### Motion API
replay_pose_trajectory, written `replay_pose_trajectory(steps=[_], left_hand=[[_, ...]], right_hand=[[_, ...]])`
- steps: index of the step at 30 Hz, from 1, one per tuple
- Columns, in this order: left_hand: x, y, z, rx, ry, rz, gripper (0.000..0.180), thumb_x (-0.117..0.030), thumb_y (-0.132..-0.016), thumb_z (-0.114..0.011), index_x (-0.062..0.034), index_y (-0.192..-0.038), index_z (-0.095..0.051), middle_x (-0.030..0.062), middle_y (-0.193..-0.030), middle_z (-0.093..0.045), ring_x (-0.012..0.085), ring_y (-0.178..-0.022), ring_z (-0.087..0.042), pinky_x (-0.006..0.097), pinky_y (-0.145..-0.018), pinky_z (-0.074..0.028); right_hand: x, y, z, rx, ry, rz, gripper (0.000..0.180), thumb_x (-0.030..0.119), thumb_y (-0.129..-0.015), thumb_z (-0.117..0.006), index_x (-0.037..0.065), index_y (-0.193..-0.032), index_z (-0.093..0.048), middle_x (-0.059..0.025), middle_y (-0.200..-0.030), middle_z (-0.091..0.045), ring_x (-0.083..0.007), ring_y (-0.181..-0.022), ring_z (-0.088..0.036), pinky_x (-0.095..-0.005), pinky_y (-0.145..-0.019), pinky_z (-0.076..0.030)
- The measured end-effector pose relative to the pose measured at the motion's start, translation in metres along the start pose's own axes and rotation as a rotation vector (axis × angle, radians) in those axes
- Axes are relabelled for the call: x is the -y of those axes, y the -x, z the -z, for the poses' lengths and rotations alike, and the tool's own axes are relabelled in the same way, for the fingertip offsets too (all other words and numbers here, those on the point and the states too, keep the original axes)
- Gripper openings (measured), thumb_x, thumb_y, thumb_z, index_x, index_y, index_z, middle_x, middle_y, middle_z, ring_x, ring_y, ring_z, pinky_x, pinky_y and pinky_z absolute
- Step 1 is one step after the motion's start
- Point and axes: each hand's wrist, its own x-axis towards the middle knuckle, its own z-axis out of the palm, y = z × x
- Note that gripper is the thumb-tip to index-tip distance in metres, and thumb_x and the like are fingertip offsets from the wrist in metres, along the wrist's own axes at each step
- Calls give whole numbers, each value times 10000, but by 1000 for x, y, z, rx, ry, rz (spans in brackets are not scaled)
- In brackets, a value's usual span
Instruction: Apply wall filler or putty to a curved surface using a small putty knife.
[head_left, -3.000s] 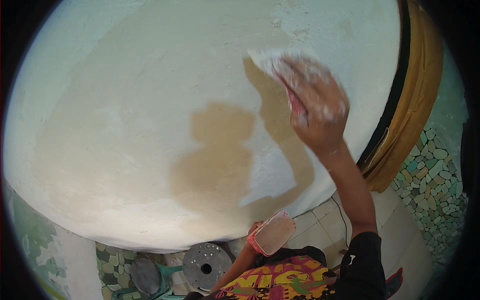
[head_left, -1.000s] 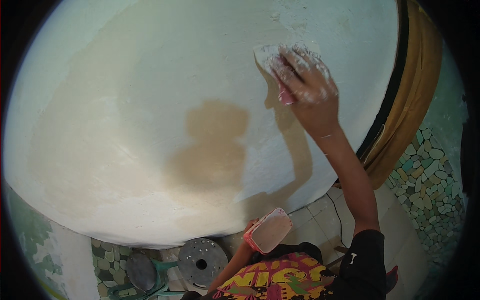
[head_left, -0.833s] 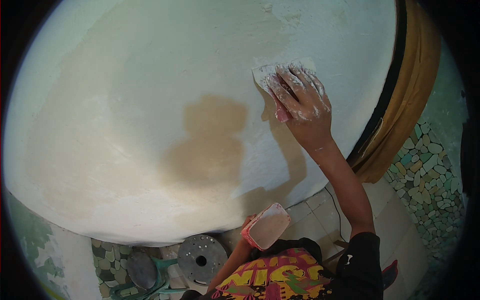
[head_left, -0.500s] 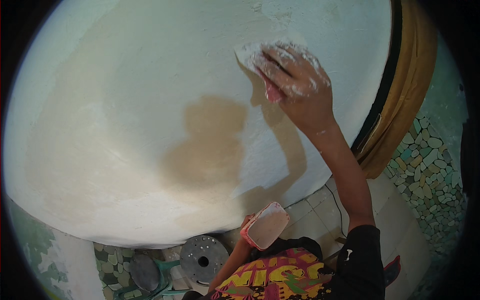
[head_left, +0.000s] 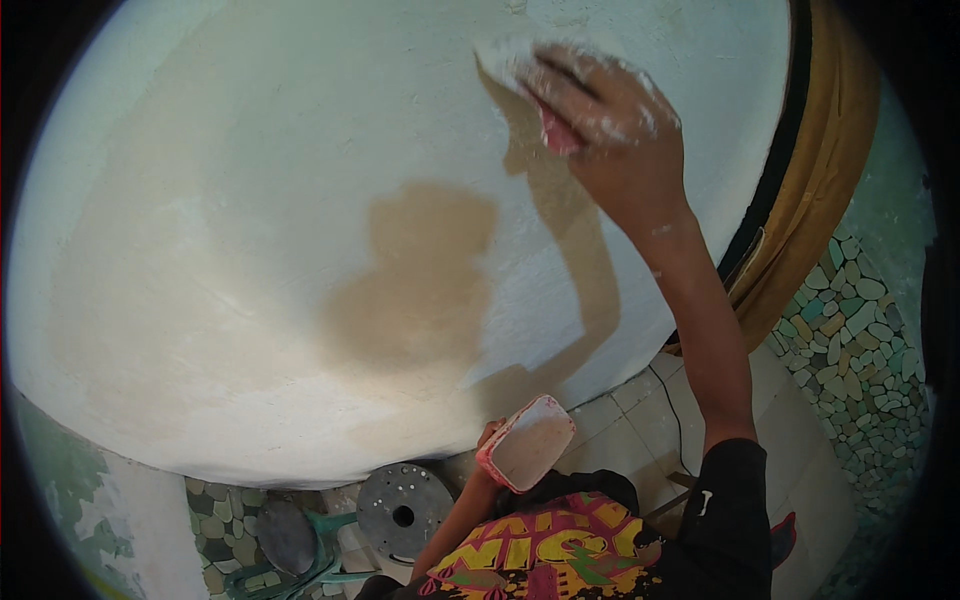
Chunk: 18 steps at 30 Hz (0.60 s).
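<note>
High on the white plastered wall (head_left: 270, 200), my right hand (head_left: 630, 115) is closed round a putty scraper (head_left: 559, 134) with a pinkish-red part showing below the fingers. White paste coats the knuckles and smears over the scraper's front end, which is blurred against the wall. Low down by my chest, my left hand (head_left: 490, 432) grips a red-rimmed rectangular tub (head_left: 530, 446) from its left side. Pale paste lines the inside of the tub. Most of the left hand's fingers are hidden behind it.
A brown wooden frame (head_left: 845, 130) borders the wall at the right, beside stone cladding (head_left: 865, 310). Below stand a grey round stool (head_left: 375, 505) with holes and a green plastic seat frame (head_left: 332, 523). A thin dark cable (head_left: 674, 405) crosses the floor tiles (head_left: 625, 440).
My right hand has slid the scraper up the wall and slightly to the right. The tub in my left hand has shifted a little up and left.
</note>
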Motion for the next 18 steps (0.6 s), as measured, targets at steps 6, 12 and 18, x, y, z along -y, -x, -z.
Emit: replay_pose_trajectory(steps=[6, 12, 18], left_hand=[[-1, 13, -17, -46, -44, -30, 540, -450, -987, -532, -50, -1330, -651, 195, -1208, -721, 387, -1021, -701, 513, -937, -555], [-6, 10, -35, -17, -22, 44, 547, -453, -986, -522, -49, -1332, -650, 199, -1214, -719, 393, -1027, -701, 515, -947, -553], [0, -6, -13, -66, 4, -10, 570, -470, -982, -518, -38, -1330, -648, 204, -1218, -718, 404, -1032, -701, 519, -957, -550]], right_hand=[[31, 47, 22, 309, -92, -90, 307, 185, -799, -802, 178, -1104, -777, -14, -1142, -731, -238, -1060, -692, -395, -899, -561], [-41, -5, 16, -5, 61, -69, 314, 146, -799, -793, 208, -1106, -780, 20, -1157, -726, -217, -1072, -676, -403, -900, -544], [-35, -3, 23, 142, 256, -38, 339, 98, -799, -772, 214, -1117, -786, 34, -1129, -732, -202, -1109, -650, -416, -947, -507]])
